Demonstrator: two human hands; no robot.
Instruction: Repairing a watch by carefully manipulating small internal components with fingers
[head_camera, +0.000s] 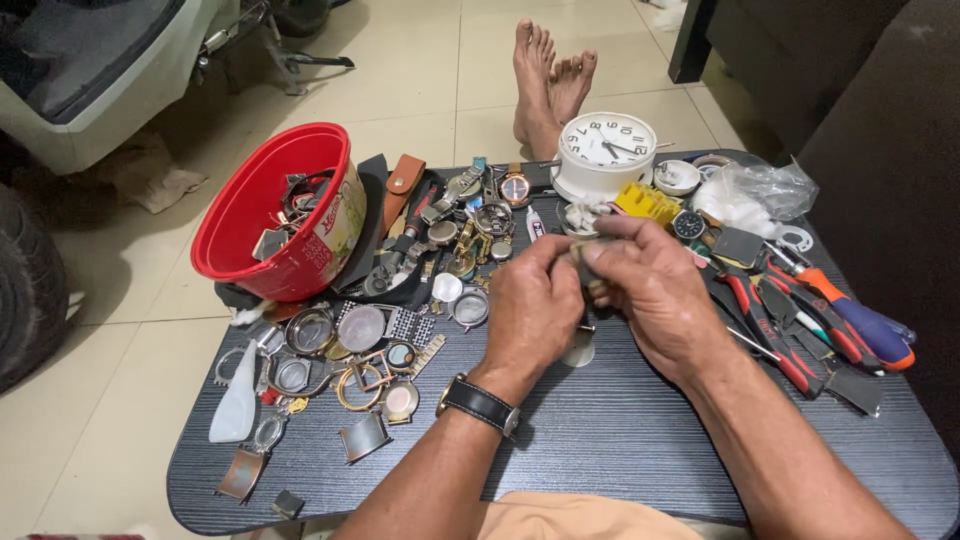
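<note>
My left hand (533, 305) and my right hand (650, 285) meet over the middle of a dark grey low table (620, 430). Both pinch a small metal watch part (583, 258) between their fingertips; most of it is hidden by my fingers. A black-strapped wristwatch (480, 405) is on my left wrist. Just under my hands a small round disc (578, 350) lies on the table.
A red plastic bowl (270, 215) of watch parts tilts at the table's left. Several watch cases and bands (360, 345) are spread left of my hands. A white alarm clock (605, 150) stands at the back; pliers and screwdrivers (820, 320) lie right. Bare feet (548, 80) rest beyond.
</note>
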